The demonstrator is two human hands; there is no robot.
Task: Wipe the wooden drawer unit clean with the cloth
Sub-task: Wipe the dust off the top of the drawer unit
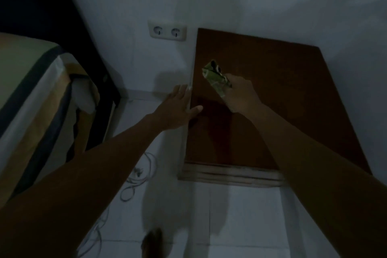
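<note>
Head view, dim light: the wooden drawer unit (261, 94) stands against the white wall, its flat top a smooth, dark reddish-brown panel with straight edges; a paler, streaked wood front shows at its near edge. The right hand (240, 96) hovers over or on the left part of that top, fingers curled round a folded green patterned cloth (215, 77) that juts out toward the far left. The left hand (180, 109) lies with straight fingers along the unit's left edge, thumb resting on the top. A white double wall socket (167, 31) sits on the wall just left of the unit. Thin pale cables (138, 176) coil on the white tiled floor (240, 216). A bed (31, 94) with striped fabric fills the left.
</note>
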